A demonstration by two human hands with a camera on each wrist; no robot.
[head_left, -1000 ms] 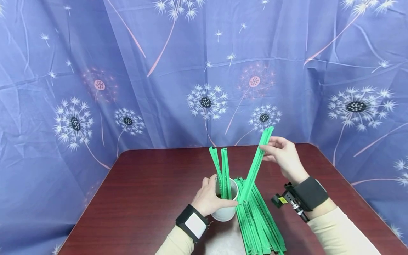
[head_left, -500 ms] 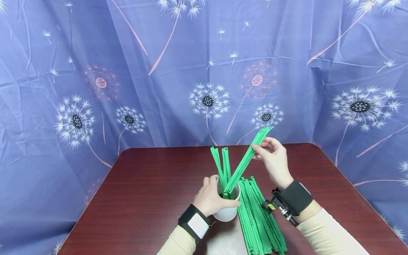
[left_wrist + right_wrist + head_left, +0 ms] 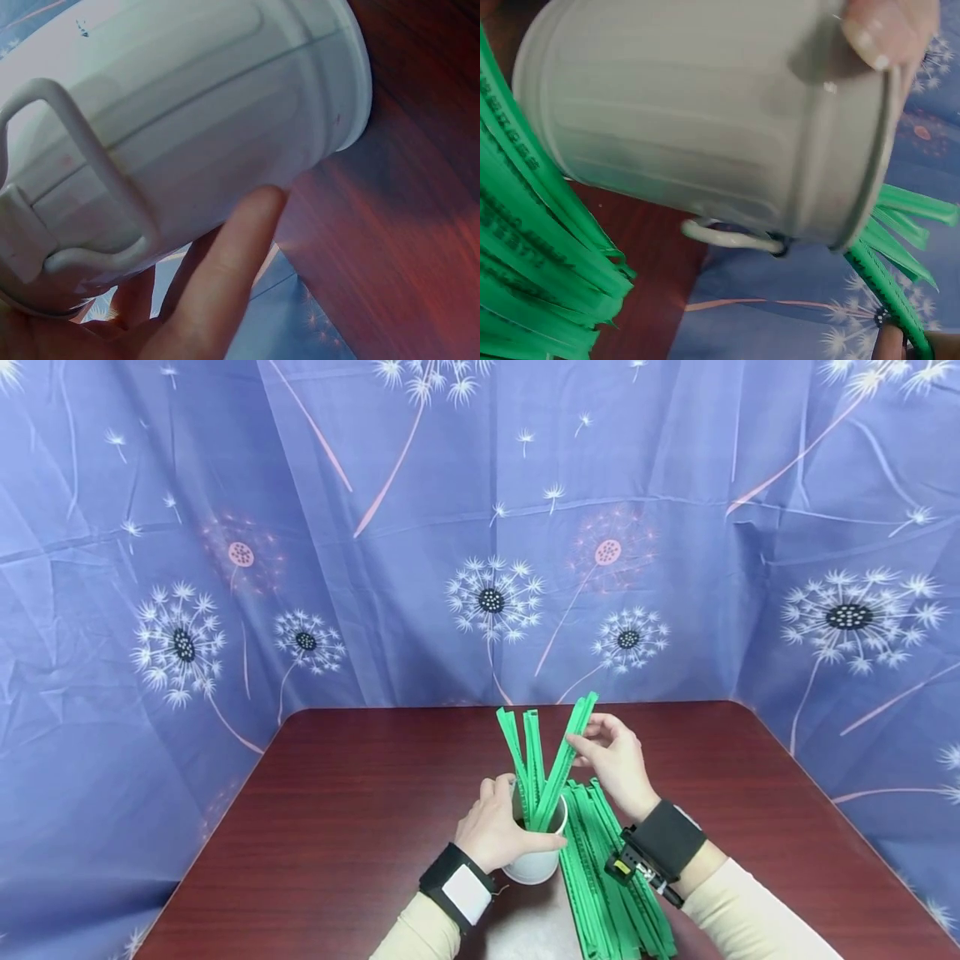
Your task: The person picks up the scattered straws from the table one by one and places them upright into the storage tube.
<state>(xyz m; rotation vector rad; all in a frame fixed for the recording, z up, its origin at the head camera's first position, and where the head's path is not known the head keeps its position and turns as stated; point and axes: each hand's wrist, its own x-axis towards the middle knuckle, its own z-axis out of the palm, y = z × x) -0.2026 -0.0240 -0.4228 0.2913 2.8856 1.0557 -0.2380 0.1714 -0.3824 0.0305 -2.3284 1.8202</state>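
In the head view, my left hand grips a white bucket-shaped container around its top, thumb along the near side. Its ridged wall and a looped side handle show in the left wrist view. My right hand pinches a long, thin green packet near its upper end. That packet's lower end is inside the container, leaning right. Other green packets stand in the container, leaning slightly left. Their lower ends are hidden.
Right of the container, a pile of green packets lies on the dark red wooden table. Dark printing shows on the piled packets in the right wrist view. A blue dandelion-patterned cloth hangs behind the table.
My right hand has moved left and down, bringing the green packet from above the pile into the container. The left hand keeps its hold on the container.
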